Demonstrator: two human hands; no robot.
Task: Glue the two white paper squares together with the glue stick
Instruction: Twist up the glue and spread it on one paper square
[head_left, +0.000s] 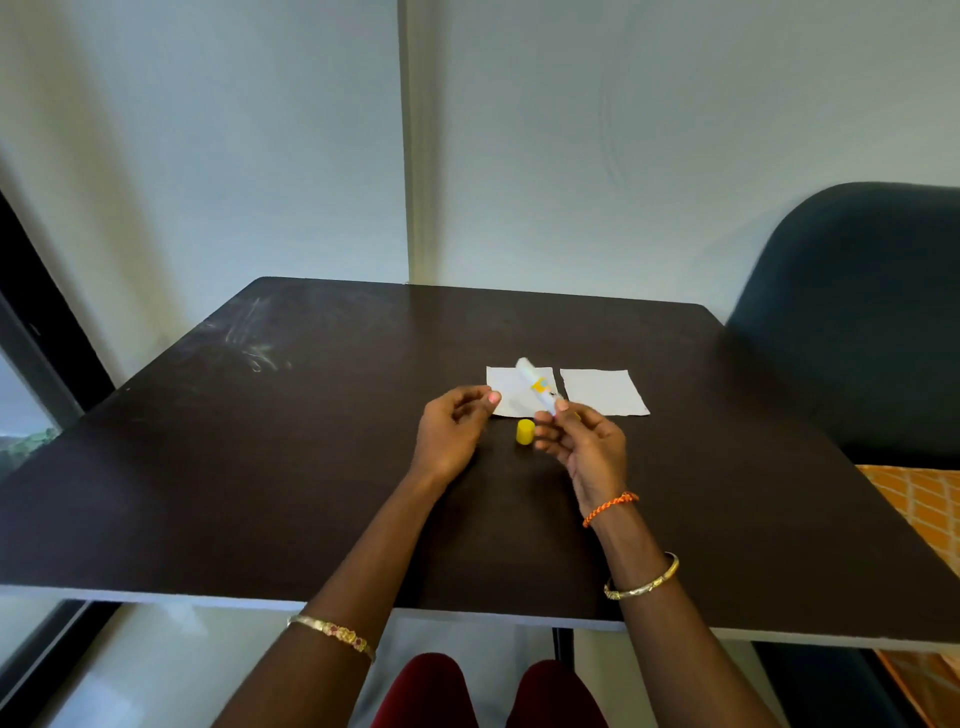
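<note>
Two white paper squares lie side by side on the dark table (260, 467): the left square (506, 397) and the right square (602, 391). My right hand (582, 447) pinches the lower end of a white glue stick (535, 383), which tilts up and away over the left square with its cap off. The yellow cap (525, 432) stands on the table between my hands. My left hand (457, 428) hovers beside the left square with fingers loosely curled, holding nothing.
A dark upholstered chair (857, 312) stands at the table's right side, with orange patterned fabric (924, 509) below it. The table's far edge meets a pale wall. A dark window frame (31, 322) is at the left.
</note>
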